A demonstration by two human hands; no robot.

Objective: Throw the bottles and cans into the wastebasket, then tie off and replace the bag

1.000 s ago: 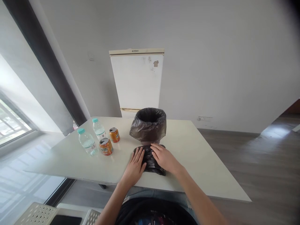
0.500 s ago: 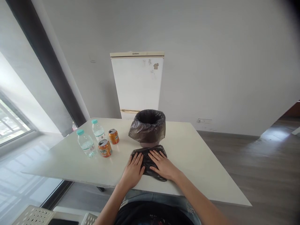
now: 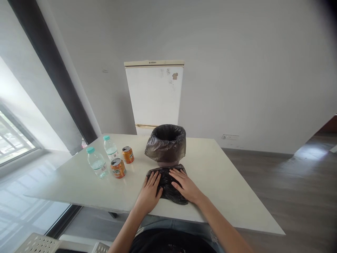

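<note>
A flattened black plastic bag lies on the white table near its front edge. My left hand rests flat on the bag's left part, fingers stretched out. My right hand lies flat on its right part, fingers spread. Just behind the bag stands a small bin lined with a dark bag, its mouth open.
Two water bottles and two orange cans stand on the table's left. A white fridge is against the wall behind. A window is at the left, wooden floor at the right.
The bag has been spread wider and flatter under both hands. My hands shifted slightly apart on it. The view has tipped a little.
</note>
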